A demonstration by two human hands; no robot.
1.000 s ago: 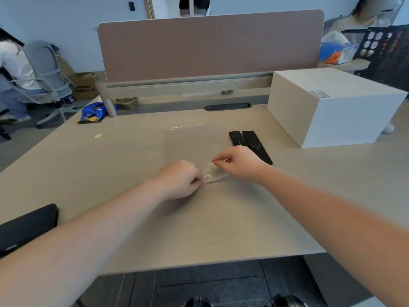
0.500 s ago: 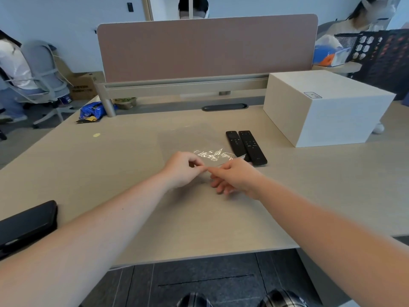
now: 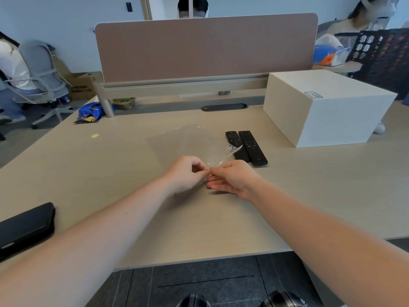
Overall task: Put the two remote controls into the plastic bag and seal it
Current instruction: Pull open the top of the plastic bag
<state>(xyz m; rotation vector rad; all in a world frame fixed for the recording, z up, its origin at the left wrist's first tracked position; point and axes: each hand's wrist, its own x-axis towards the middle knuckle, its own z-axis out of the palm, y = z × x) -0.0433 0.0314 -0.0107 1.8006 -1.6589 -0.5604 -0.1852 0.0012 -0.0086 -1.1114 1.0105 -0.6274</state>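
Note:
A clear plastic bag lies flat on the desk, its near edge lifted and crumpled. My left hand and my right hand pinch that near edge between thumb and fingers, almost touching each other. Two black remote controls lie side by side just right of the bag: a shorter remote and a longer remote. A raised flap of the bag partly covers the shorter one. Both remotes are outside the bag.
A white box stands at the right behind the remotes. A black phone-like case sits at the left near edge. A pink divider panel closes the back. A blue snack wrapper lies far left. People sit beyond the desk.
My hands have come together at the bag's near edge and lifted it; the crumpled flap now rises toward the remotes. The view has shifted slightly.

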